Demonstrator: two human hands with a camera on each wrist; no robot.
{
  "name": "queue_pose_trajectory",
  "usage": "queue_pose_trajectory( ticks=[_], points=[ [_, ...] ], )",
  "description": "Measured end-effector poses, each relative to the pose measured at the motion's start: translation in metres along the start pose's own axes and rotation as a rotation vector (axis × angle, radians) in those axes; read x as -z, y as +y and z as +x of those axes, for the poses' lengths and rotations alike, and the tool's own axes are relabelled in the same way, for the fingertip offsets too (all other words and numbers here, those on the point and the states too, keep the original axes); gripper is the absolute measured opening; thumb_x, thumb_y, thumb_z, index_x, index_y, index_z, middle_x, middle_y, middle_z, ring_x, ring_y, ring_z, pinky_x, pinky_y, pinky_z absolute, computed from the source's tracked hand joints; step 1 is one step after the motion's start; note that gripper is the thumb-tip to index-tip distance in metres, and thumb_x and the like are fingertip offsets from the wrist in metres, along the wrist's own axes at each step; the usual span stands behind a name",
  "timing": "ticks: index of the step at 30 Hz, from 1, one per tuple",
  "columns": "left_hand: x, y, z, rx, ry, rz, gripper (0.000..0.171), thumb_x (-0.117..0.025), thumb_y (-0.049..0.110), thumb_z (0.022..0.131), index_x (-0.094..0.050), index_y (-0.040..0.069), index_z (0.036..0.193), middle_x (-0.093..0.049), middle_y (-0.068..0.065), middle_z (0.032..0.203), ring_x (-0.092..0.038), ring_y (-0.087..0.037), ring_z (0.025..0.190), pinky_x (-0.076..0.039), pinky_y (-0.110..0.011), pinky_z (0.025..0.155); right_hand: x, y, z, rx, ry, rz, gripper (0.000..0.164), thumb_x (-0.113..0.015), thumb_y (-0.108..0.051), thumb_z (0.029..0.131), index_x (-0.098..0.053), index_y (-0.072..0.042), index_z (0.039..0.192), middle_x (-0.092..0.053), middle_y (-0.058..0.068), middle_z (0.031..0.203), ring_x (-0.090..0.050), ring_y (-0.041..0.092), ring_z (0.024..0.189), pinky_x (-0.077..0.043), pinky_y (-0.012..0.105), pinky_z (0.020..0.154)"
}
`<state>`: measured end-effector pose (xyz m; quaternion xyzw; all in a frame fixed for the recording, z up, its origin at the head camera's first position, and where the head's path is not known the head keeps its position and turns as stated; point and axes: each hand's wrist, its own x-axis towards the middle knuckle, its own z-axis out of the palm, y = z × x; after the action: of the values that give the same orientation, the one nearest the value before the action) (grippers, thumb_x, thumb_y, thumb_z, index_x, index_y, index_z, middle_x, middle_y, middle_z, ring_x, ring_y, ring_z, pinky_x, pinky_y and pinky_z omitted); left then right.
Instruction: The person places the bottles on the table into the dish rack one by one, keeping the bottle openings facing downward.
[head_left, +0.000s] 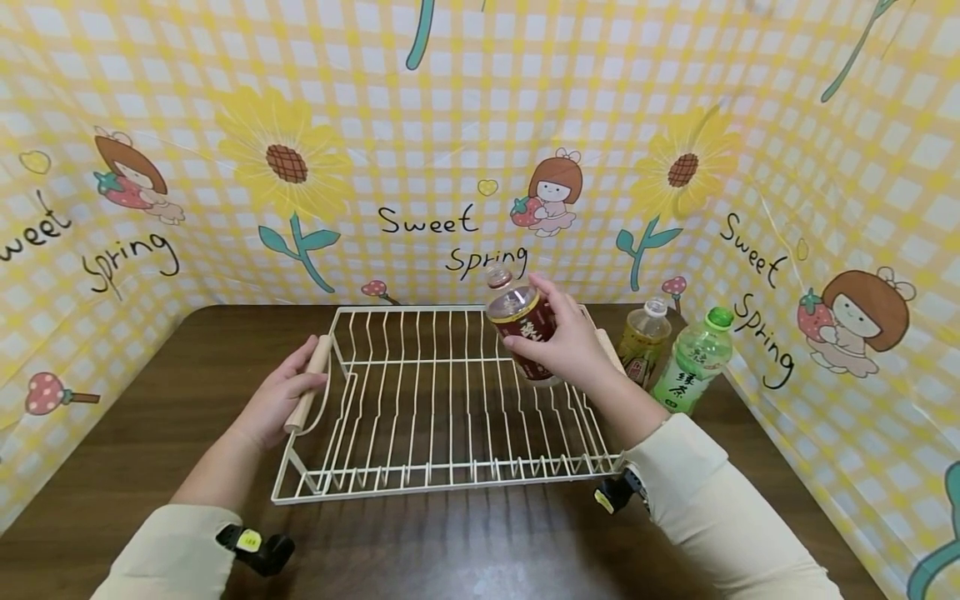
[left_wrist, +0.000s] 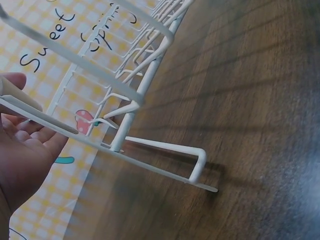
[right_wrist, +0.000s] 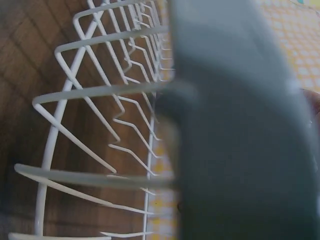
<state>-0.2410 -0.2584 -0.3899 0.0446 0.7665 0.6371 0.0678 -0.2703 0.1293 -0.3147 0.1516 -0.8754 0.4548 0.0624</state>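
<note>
A white wire dish rack stands on the dark wooden table, with a wooden handle at its left end. My left hand holds that handle, the thumb on the near side. In the left wrist view the fingers of the left hand pass beneath it. My right hand grips a clear-topped drink bottle with a dark red label around its body. The bottle tilts leftward over the rack's right part; whether its base touches the wires I cannot tell. A blurred grey shape covers much of the right wrist view.
Right of the rack stand a bottle with a yellow-brown label and a green tea bottle with a green cap. The rack's right handle is partly hidden by the right arm. Patterned yellow-check cloth walls the table's back and sides.
</note>
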Motion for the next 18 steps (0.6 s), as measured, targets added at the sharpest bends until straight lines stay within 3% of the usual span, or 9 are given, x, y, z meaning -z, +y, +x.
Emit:
queue_pose_trajectory(
  ticks=[3,7,9,11,14,16,18],
  points=[
    [0.000,0.000,0.001,-0.003,-0.009,0.008,0.075,-0.040,0.011,0.101,0.009,0.012,0.157,0.004,-0.026,0.162,-0.018,-0.033,0.139,-0.037,-0.005,0.084,-0.008,0.000,0.002,0.010,-0.025,-0.012,0.090,-0.081,-0.031,0.079,-0.030,-0.033,0.153,-0.041,0.015,0.141,-0.051,0.033,0.123,-0.046,0.055,0.101],
    [0.002,-0.001,0.002,-0.001,-0.028,0.017,0.077,-0.041,0.009,0.100,0.011,0.011,0.157,0.002,-0.028,0.161,-0.042,-0.009,0.119,-0.045,-0.012,0.083,-0.017,0.002,0.003,0.045,-0.050,-0.041,0.089,-0.081,-0.029,0.079,-0.031,-0.028,0.153,-0.043,0.016,0.139,-0.052,0.033,0.123,-0.047,0.054,0.100],
    [0.004,-0.001,0.002,-0.006,-0.037,0.031,0.077,-0.042,0.008,0.100,0.011,0.010,0.156,0.000,-0.029,0.161,-0.043,-0.003,0.112,-0.046,-0.013,0.083,-0.021,0.003,0.004,0.054,-0.057,-0.059,0.090,-0.081,-0.029,0.079,-0.031,-0.028,0.153,-0.043,0.016,0.138,-0.052,0.032,0.122,-0.047,0.054,0.100],
    [0.006,0.001,0.003,-0.017,-0.046,0.065,0.078,-0.044,0.008,0.100,0.010,0.007,0.156,-0.001,-0.030,0.161,-0.044,-0.011,0.119,-0.045,-0.011,0.082,-0.024,0.004,0.005,0.067,-0.068,-0.073,0.090,-0.082,-0.028,0.079,-0.031,-0.027,0.154,-0.044,0.016,0.139,-0.052,0.032,0.122,-0.048,0.053,0.100],
    [0.009,0.007,0.003,-0.024,-0.049,0.194,0.078,-0.047,0.016,0.101,0.006,0.002,0.156,-0.003,-0.031,0.160,-0.035,-0.035,0.133,-0.044,-0.010,0.083,-0.028,0.004,0.005,0.082,-0.082,-0.087,0.091,-0.081,-0.029,0.079,-0.030,-0.027,0.154,-0.044,0.015,0.140,-0.051,0.032,0.123,-0.048,0.053,0.100],
    [0.010,0.015,0.002,-0.021,-0.048,0.301,0.081,-0.049,0.025,0.101,0.006,0.002,0.156,-0.002,-0.031,0.161,-0.030,-0.046,0.137,-0.047,-0.020,0.091,-0.030,0.004,0.006,0.099,-0.088,-0.092,0.091,-0.082,-0.028,0.078,-0.031,-0.026,0.154,-0.045,0.015,0.139,-0.050,0.032,0.122,-0.048,0.052,0.100],
    [0.010,0.025,0.001,-0.022,-0.038,0.389,0.083,-0.050,0.033,0.101,0.004,0.004,0.157,-0.001,-0.029,0.161,-0.027,-0.050,0.139,-0.046,-0.039,0.102,-0.032,0.003,0.006,0.117,-0.091,-0.096,0.091,-0.082,-0.027,0.078,-0.032,-0.025,0.153,-0.046,0.016,0.139,-0.049,0.032,0.122,-0.048,0.051,0.099]
  ],
)
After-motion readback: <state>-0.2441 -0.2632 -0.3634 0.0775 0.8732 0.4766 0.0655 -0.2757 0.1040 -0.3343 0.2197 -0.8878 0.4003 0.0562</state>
